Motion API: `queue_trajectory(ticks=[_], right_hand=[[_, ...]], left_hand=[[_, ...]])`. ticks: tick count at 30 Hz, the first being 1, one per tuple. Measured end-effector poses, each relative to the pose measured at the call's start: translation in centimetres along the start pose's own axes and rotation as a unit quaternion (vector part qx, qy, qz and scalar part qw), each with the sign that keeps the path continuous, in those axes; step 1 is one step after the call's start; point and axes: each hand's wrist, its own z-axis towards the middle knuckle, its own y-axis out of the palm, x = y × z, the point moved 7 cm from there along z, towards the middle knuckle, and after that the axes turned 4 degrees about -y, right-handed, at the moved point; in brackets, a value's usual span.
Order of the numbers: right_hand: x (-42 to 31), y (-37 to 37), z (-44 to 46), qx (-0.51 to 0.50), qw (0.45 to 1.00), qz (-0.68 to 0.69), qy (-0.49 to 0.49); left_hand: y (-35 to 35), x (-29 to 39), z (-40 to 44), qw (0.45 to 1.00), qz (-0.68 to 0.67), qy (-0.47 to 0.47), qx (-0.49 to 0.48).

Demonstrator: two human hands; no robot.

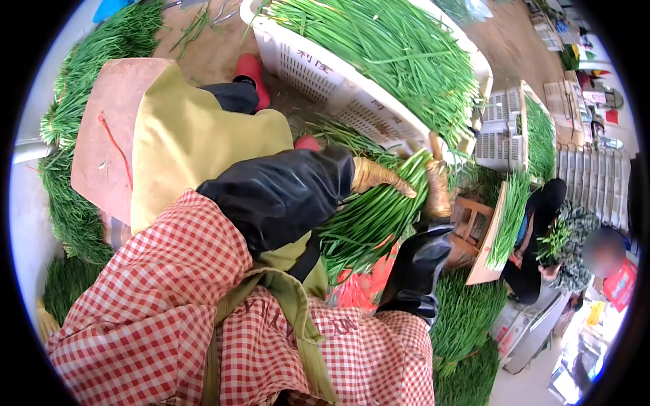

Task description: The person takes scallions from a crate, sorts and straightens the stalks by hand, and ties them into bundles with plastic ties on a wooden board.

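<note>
A loose bunch of garlic chives hangs between my hands, pale stem ends up, green leaves fanning down. My left hand, in a tan glove below a black sleeve, is closed around its upper part, with a finger or thumb lying across the stems. At the bunch's right side is my right hand, also gloved, its fingers stretched upward beside the stem ends and not wrapped around them. Just beyond, a white crate is heaped with chives.
A pinkish board and yellow-green cloth cover my lap. Red ties lie below the bunch. Chive piles line both sides. To the right stand a wooden chair, another crate and a seated person holding chives.
</note>
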Motion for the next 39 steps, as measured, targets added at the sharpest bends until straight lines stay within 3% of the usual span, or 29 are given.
queue_trajectory(ticks=[1,3,4,6,7,8,10,11,12,13,16,18,19,20,22,23,24,25,26,28,29,30,32,33,34,35,36,37,39], right_hand=[[-3.2,2.2,0.5,-0.035,0.999,-0.027,-0.014],[-6.5,5.0,0.4,-0.099,0.985,-0.127,-0.055],[-7.1,5.5,0.2,-0.13,0.968,-0.2,-0.08],[-8.5,7.2,0.4,-0.149,0.973,-0.177,-0.002],[-9.7,7.5,0.7,-0.142,0.977,-0.16,-0.008],[-11.0,8.2,0.9,-0.136,0.98,-0.144,-0.013],[-13.0,8.6,1.5,-0.124,0.985,-0.116,-0.036],[-14.7,9.2,2.5,-0.104,0.974,-0.186,-0.072],[-15.6,7.5,2.9,-0.063,0.963,-0.243,-0.095],[-17.3,3.8,3.7,0.044,0.953,-0.274,-0.118],[-25.6,-1.1,5.7,0.2,0.836,-0.431,-0.273],[-29.7,-1.3,5.4,0.203,0.864,-0.334,-0.318],[-31.8,-1.0,5.4,0.196,0.835,-0.377,-0.35],[-33.9,1.0,4.5,0.221,0.775,-0.471,-0.36],[-36.5,6.8,3.0,0.252,0.678,-0.545,-0.423],[-37.5,9.6,3.0,0.26,0.617,-0.591,-0.451],[-37.1,14.4,1.4,0.236,0.647,-0.544,-0.479],[-37.2,18.9,-0.1,0.22,0.571,-0.579,-0.539],[-37.6,21.4,0.5,0.131,0.586,-0.515,-0.612],[-37.7,28.7,-2.6,0.058,0.705,-0.383,-0.593],[-37.9,29.5,-3.2,0.017,0.718,-0.31,-0.623],[-38.2,32.3,-4.7,-0.001,0.727,-0.283,-0.626],[-38.7,36.2,-9.1,-0.039,0.753,-0.165,-0.636],[-38.7,38.3,-12.5,-0.013,0.59,-0.329,-0.737],[-38.6,36.9,-11.7,-0.032,0.624,-0.317,-0.714],[-38.0,35.8,-9.8,-0.049,0.656,-0.304,-0.689],[-34.6,37.6,-7.9,-0.115,0.797,-0.184,-0.564],[-30.9,38.3,-5.7,-0.133,0.896,-0.02,-0.423],[-23.5,40.8,-5.4,-0.088,0.936,0.002,-0.34]], left_hand=[[3.5,2.3,-3.4,0.985,0.087,0.139,0.062],[4.1,2.5,-3.9,0.996,0.067,0.056,0.005],[4.1,2.1,-3.7,0.992,0.075,0.099,0.004],[6.9,3.5,-6.1,0.97,0.093,0.223,-0.028],[7.9,4.1,-5.7,0.971,0.089,0.2,-0.097],[9.1,6.0,-7.0,0.95,0.17,0.255,-0.067],[11.6,7.4,-9.1,0.9,0.185,0.373,-0.13],[10.2,7.7,-8.7,0.937,0.197,0.278,-0.069],[7.8,7.2,-9.0,0.937,0.2,0.279,-0.069],[4.7,6.7,-9.9,0.874,0.401,0.273,0.036],[-1.6,7.5,-13.6,0.68,0.657,0.067,0.317],[-5.1,7.6,-16.9,0.737,0.615,0.036,0.277],[-4.1,8.2,-18.8,0.749,0.588,0.054,0.301],[-4.7,9.2,-20.5,0.779,0.505,0.186,0.32],[-2.8,14.3,-22.1,0.657,0.605,0.316,0.321],[0.5,14.3,-25.0,0.696,0.497,0.349,0.384],[3.2,14.9,-27.1,0.676,0.483,0.396,0.391],[6.7,15.9,-28.5,0.629,0.504,0.456,0.376],[10.8,16.3,-30.0,0.57,0.532,0.516,0.356],[18.1,16.8,-34.3,0.411,0.59,0.618,0.318],[21.6,16.0,-36.0,0.314,0.611,0.653,0.32],[25.9,13.1,-39.9,0.155,0.605,0.677,0.39],[31.1,7.8,-44.5,-0.037,0.614,0.617,0.491],[32.6,5.6,-46.8,-0.011,0.631,0.574,0.522],[32.9,3.5,-48.1,0.011,0.657,0.534,0.532],[30.4,6.2,-47.1,0.003,0.671,0.576,0.466],[28.0,3.6,-49.1,-0.013,0.672,0.554,0.491],[25.8,1.6,-49.8,0.035,0.676,0.526,0.514],[20.5,-1.4,-50.3,0.185,0.659,0.501,0.529]])
